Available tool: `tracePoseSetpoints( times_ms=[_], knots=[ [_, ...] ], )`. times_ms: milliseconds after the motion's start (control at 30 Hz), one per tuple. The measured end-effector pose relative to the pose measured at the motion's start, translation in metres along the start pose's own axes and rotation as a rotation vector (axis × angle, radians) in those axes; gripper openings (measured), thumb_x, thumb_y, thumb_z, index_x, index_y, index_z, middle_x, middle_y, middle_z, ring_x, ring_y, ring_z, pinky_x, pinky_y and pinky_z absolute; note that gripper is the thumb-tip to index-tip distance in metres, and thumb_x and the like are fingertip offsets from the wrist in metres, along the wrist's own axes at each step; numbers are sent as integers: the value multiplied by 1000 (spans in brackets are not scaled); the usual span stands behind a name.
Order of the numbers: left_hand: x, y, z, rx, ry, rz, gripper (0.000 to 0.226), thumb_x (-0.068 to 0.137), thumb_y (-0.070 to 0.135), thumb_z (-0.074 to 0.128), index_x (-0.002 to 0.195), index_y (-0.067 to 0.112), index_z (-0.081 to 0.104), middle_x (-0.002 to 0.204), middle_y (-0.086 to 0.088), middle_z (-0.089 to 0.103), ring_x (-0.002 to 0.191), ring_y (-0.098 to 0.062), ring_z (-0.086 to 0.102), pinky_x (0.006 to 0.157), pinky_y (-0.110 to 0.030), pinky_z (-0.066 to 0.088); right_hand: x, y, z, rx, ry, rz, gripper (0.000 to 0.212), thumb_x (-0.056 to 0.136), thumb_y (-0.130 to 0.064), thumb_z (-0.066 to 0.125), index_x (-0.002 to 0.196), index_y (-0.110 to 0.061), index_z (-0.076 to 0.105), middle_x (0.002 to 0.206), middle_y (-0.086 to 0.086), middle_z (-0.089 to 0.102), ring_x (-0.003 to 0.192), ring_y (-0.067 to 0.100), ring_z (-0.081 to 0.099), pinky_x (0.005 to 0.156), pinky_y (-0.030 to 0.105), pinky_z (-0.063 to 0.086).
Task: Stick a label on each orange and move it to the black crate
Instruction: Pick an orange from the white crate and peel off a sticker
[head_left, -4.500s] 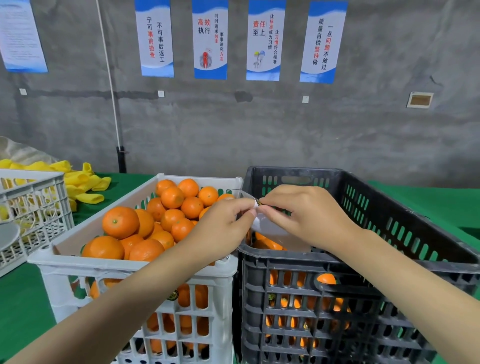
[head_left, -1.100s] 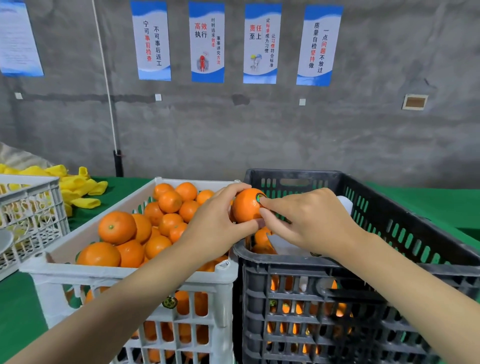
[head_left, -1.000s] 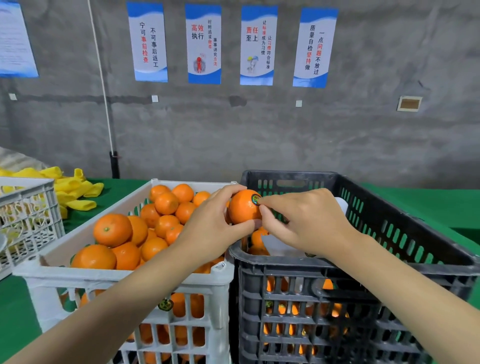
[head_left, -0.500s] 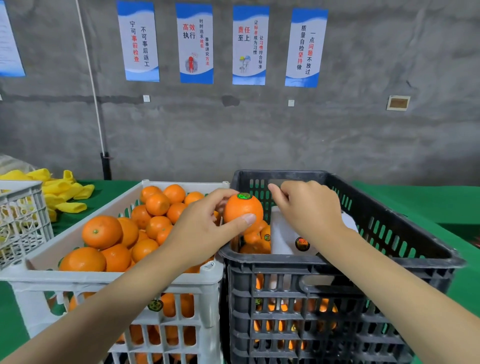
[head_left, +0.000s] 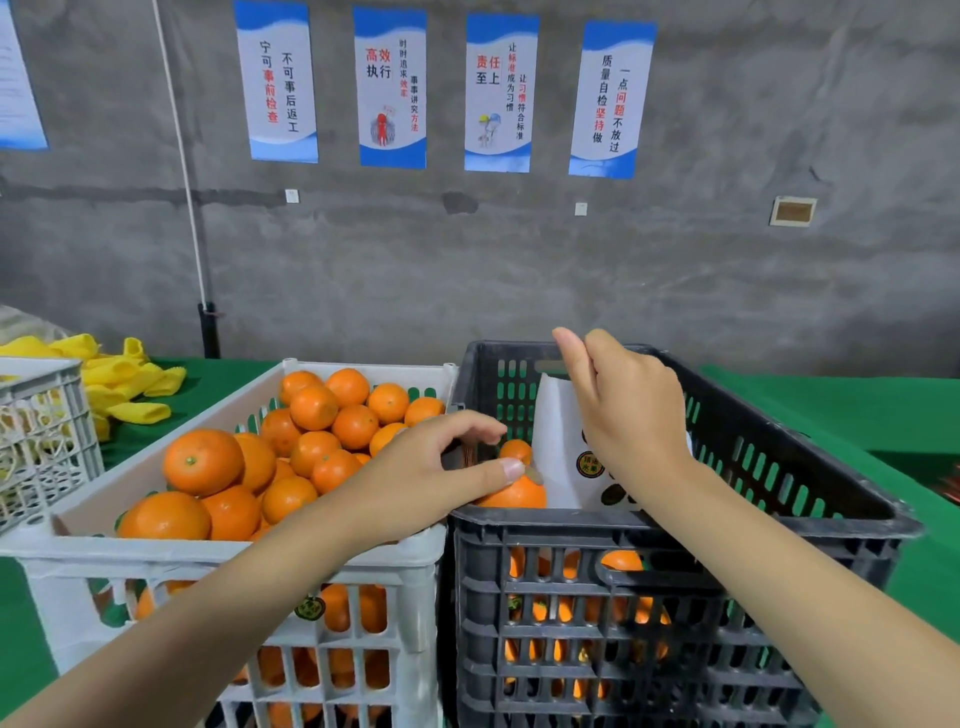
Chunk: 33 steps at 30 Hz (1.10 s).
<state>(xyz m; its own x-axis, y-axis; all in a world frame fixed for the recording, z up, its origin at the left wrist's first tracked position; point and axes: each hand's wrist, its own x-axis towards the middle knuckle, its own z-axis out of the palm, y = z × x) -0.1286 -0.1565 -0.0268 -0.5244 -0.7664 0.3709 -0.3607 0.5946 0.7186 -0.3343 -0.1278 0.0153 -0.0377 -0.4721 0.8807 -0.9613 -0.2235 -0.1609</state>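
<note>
- Orange (head_left: 511, 496): it sits inside the black crate (head_left: 675, 525), at the near left corner just behind the rim, on top of the fruit already there.
- My left hand (head_left: 421, 478) reaches across that corner. The thumb (head_left: 506, 470) lies straight, its tip touching the top of the orange. The other fingers arch above it, spread and apart, gripping nothing.
- So the orange lies directly under and just ahead of my left thumb. It is round, with no long axis to mind. My left hand is far nearer to it than my right.
- A small dark patch shows beside my thumb tip; I cannot tell whether that is the label.
- My right hand (head_left: 634, 415) hangs above the middle of the black crate, back toward me, fingers loosely curled, with nothing in them that I can see.
- The sheet (head_left: 553, 452) of labels stands in the crate just below and left of my right fingers.
- I judge this orange as good as delivered. My left thumb only has to lift off.
- The next fruit waits in the white crate (head_left: 234, 558), left of my left fingers.
</note>
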Motion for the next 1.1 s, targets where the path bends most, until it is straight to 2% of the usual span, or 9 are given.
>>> tracePoseSetpoints(
  times_ms=[167, 400, 533, 600, 700, 800, 867, 933, 1100],
  knots=[
    [0, 0, 0, 46, 65, -1, 63, 80, 65, 63, 136, 42, 47, 134, 22, 52, 127, 12, 41, 100, -15, 35, 0, -1, 0, 328, -18, -69, 38, 101, -49, 29, 65, -35, 24, 50, -12, 31, 44, 10, 36, 47, 19, 21],
    [1, 3, 1, 93, 67, 7, 72, 83, 61, 68, 145, 41, 39, 145, 19, 44, 137, 1, 36, 117, -37, 35, -2, -2, 6, 332, -43, -128, 39, 101, -54, 27, 68, -35, 31, 50, -15, 33, 44, 6, 40, 49, 16, 21],
    [12, 18, -5, 227, 22, 62, 93, 66, 78, 64, 147, 48, 29, 144, 24, 43, 138, 0, 35, 117, -36, 30, 0, 1, 7, 356, 2, -128, 38, 101, -49, 26, 71, -28, 35, 51, -15, 33, 43, 5, 38, 48, 17, 21],
    [25, 30, -6, 124, -74, 40, 99, 61, 75, 72, 147, 46, 30, 143, 18, 50, 135, -2, 42, 115, -34, 33, -1, 2, 7, 389, -10, -131, 37, 102, -50, 26, 71, -30, 34, 52, -15, 33, 45, 7, 40, 49, 18, 21],
    [41, 38, 6, -98, -192, 35, 61, 80, 37, 81, 132, 17, 58, 117, -5, 72, 111, -11, 66, 101, -38, 52, -1, 1, 8, 400, -8, -121, 37, 102, -51, 26, 74, -30, 36, 57, -16, 36, 51, 5, 43, 53, 20, 26],
    [43, 32, 23, -262, -5, 34, 13, 90, 18, 73, 102, 12, 75, 99, -12, 77, 91, -19, 70, 87, -39, 55, 1, 2, 7, 234, 112, -97, 26, 102, -38, 38, 82, -24, 46, 82, -10, 47, 78, 8, 42, 74, 28, 30],
    [43, 28, 25, -453, 201, -11, 10, 92, 14, 70, 96, 22, 75, 101, -5, 78, 92, -15, 71, 88, -36, 57, 4, 4, 6, 84, 167, -84, 16, 95, -30, 47, 87, -17, 55, 98, -1, 53, 95, 18, 44, 80, 29, 26],
    [43, 27, 23, -548, 323, -60, 9, 93, 15, 69, 94, 22, 74, 99, -6, 78, 91, -17, 72, 86, -38, 57, 3, 4, 6, 80, 68, -124, 19, 91, -30, 48, 90, -16, 60, 98, 0, 57, 93, 21, 47, 78, 31, 29],
    [36, 29, 24, -521, 370, -90, 14, 97, 13, 63, 91, 20, 73, 85, 1, 77, 78, -8, 69, 72, -26, 54, -4, -2, 11, 121, -166, -243, 22, 89, -25, 63, 104, -14, 75, 106, -1, 67, 99, 24, 60, 85, 40, 45]
  ],
)
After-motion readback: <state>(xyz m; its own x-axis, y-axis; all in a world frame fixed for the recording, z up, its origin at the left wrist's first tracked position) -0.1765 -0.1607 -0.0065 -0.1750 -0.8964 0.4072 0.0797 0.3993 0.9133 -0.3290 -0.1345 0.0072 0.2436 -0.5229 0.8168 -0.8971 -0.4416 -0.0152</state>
